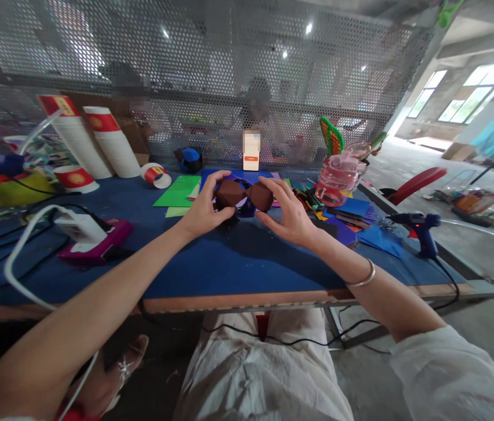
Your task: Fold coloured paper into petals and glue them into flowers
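My left hand [209,209] is closed on the left one of two brown many-sided pieces [230,192], thumb below and fingers above. The right brown piece [262,197] is gripped by my right hand [288,213], its fingers curved over the top and side. The two pieces meet or nearly meet in the middle; I cannot tell whether they are joined. Something dark blue and purple shows just behind and below them. Both hands are above the blue tabletop [211,263], near sheets of green paper [174,192].
Left: stacked paper cups [117,143], a tipped cup [156,175], a magenta power strip [115,237] with cords. Ahead, a phone [251,153] stands against perforated metal. Right: a pink jug [338,178], blue paper scraps [352,207] and a blue glue gun [424,231] at the edge.
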Tool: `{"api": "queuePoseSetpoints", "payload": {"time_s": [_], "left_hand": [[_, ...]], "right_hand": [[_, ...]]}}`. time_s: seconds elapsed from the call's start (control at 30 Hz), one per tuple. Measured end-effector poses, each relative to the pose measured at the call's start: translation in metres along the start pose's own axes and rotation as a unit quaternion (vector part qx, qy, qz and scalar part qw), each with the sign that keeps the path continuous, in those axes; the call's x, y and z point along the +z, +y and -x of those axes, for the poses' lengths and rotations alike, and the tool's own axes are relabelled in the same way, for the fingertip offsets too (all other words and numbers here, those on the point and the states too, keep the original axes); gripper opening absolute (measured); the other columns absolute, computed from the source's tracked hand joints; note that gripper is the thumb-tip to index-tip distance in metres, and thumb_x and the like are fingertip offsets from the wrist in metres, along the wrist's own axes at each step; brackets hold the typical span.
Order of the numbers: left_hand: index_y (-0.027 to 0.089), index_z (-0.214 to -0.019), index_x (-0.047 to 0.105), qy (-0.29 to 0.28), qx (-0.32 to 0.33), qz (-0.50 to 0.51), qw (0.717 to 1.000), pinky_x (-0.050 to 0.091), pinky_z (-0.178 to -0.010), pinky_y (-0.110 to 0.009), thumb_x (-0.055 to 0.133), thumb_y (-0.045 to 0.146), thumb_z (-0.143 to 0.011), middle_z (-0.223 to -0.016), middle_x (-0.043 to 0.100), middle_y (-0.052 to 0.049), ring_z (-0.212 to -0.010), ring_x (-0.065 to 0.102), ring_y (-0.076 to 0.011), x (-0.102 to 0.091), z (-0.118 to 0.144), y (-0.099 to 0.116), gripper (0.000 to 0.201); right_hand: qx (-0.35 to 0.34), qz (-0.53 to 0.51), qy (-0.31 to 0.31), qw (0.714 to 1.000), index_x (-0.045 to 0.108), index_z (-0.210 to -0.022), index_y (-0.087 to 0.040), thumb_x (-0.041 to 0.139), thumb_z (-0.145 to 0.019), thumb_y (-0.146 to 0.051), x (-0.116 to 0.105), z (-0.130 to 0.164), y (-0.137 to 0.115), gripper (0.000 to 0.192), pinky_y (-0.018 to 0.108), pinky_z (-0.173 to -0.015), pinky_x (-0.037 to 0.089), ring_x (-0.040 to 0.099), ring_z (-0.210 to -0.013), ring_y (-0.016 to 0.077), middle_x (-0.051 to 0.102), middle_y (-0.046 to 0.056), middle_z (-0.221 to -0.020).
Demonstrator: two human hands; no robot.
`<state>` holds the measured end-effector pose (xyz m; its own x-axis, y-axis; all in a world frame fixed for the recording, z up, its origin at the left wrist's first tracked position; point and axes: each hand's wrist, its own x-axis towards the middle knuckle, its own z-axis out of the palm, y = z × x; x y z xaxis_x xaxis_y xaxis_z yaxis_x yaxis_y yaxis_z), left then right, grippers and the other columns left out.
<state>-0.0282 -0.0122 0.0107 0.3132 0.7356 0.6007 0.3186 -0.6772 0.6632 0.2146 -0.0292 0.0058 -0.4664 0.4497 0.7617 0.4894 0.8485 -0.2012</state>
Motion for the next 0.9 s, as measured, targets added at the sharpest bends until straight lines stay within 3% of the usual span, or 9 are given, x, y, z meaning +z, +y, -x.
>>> {"api": "queuePoseSetpoints", "payload": {"time_s": [0.27,0.57,0.9], "left_hand": [[0.022,-0.144,0.039,-0.015,0.053,-0.055,0.997,0.052,-0.105,-0.048,0.068,0.028,-0.078,-0.138,0.057,-0.015,-0.12,0.063,-0.0307,0.001,0.001,-0.012,0.073],[0.022,-0.144,0.041,-0.014,0.036,-0.059,0.998,0.053,-0.1,-0.046,0.071,0.031,-0.077,-0.13,0.061,-0.013,-0.111,0.065,-0.0297,0.002,0.002,-0.009,0.074],[0.019,-0.145,0.037,-0.034,0.039,-0.047,0.998,0.049,-0.107,-0.046,0.068,0.026,-0.078,-0.134,0.057,-0.014,-0.117,0.061,-0.0288,0.003,0.002,-0.01,0.074]], "right_hand": [[-0.036,0.044,-0.003,0.998,0.036,-0.155,-0.02,0.058,-0.098,-0.034,0.004,0.001,0.002,0.063,0.051,-0.115,0.046,0.053,-0.134,0.0299,0.053,0.019,-0.144],[-0.024,0.045,-0.02,0.999,0.034,-0.157,-0.022,0.057,-0.098,-0.034,0.004,0.002,0.0,0.065,0.053,-0.116,0.046,0.052,-0.136,0.0312,0.052,0.018,-0.146],[-0.025,0.043,-0.018,0.999,0.035,-0.158,-0.021,0.058,-0.098,-0.032,0.004,0.002,-0.001,0.064,0.053,-0.116,0.047,0.053,-0.136,0.0311,0.052,0.018,-0.146]]}}
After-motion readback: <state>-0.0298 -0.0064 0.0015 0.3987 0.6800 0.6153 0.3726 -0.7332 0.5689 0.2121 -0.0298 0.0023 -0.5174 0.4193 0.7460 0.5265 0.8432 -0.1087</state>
